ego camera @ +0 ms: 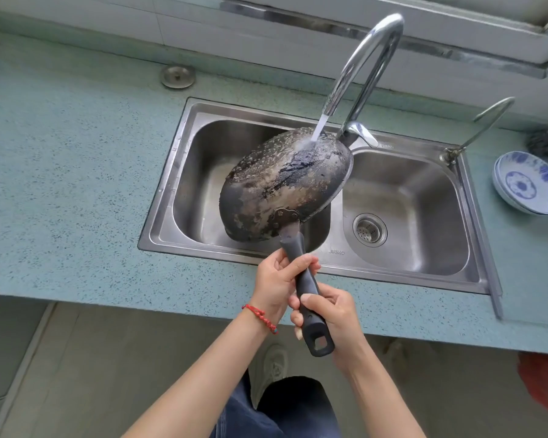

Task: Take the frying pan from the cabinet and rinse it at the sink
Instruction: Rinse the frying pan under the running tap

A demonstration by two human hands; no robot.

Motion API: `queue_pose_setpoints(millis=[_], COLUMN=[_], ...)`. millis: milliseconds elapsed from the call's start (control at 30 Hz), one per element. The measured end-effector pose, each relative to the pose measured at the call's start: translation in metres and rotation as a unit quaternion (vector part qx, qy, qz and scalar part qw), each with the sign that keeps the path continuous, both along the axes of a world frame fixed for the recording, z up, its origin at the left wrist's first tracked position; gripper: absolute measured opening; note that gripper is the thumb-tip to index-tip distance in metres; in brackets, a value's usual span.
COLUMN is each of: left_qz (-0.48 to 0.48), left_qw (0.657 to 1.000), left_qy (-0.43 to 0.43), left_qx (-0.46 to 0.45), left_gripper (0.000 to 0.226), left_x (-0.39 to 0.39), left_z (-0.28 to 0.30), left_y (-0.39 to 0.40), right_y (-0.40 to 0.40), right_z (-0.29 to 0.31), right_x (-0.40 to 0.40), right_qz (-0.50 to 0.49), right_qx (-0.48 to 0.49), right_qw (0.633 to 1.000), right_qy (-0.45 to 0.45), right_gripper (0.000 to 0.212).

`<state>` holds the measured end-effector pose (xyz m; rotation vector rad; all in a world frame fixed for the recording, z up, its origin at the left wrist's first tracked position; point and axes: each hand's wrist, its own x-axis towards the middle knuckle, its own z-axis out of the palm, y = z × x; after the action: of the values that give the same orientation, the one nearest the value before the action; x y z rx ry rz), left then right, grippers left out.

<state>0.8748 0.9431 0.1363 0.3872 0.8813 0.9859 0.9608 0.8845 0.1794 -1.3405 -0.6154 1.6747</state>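
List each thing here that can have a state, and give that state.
Tap: running onto the pan.
Pan: turned underside up, tilted over the left basin, wet.
Left hand: grips the handle.
Right hand: grips the handle's end.
Right basin: holds no dishes.
Bowls: stacked.

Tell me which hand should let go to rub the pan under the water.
Left, probably. The left hand holds the handle nearest the pan, so it is closer to the wet underside. The right hand has a firm grip at the handle's end and could likely keep the pan under the tap.
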Motion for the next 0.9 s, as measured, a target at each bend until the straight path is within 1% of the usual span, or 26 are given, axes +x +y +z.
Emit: queue_pose_setpoints(millis=[67,133,267,400,467,567,633,767,900], left_qz=[0.002,-0.003,-0.009,0.003,0.009,0.018,0.024,0.020,0.015], left_qw=[0.999,0.998,1.000,1.000,1.000,0.999,0.999,0.999,0.999], left_qy=[-0.037,-0.057,-0.017,0.013,0.027,0.032,0.022,-0.008,-0.017], left_qx=[-0.018,-0.025,-0.013,-0.002,0.003,0.004,-0.003,-0.029,-0.043], left_gripper=[0.015,0.008,0.007,0.010,0.011,0.009,0.007,0.006,0.007], left_x=[-0.001,-0.003,-0.004,-0.001,0.000,0.003,0.005,0.004,0.002], left_z=[0.000,-0.001,0.000,0.002,0.001,0.000,-0.001,-0.006,-0.010], left_y=[0.002,0.005,0.005,0.003,0.003,0.008,0.013,0.014,0.016], right_y=[0.001,0.001,0.001,0.004,0.007,0.014,0.019,0.019,0.019], right_z=[-0.002,-0.003,-0.007,-0.006,-0.004,0.001,0.002,0.000,-0.006], right_x=[0.000,0.000,0.005,0.015,0.016,0.007,0.002,-0.002,-0.003], right_qz=[0.002,0.009,0.040,0.102,0.116,0.093,0.067,0.050,0.051], right_qx=[0.003,0.005,0.009,0.014,0.006,-0.025,-0.033,-0.028,-0.028], right_qw=[1.000,1.000,0.999,0.995,0.993,0.995,0.995,0.991,0.984], right_qy=[0.019,0.026,0.018,0.013,0.014,-0.028,-0.072,-0.121,-0.168], right_gripper=[0.010,0.010,0.013,0.017,0.018,0.006,0.012,0.009,0.012])
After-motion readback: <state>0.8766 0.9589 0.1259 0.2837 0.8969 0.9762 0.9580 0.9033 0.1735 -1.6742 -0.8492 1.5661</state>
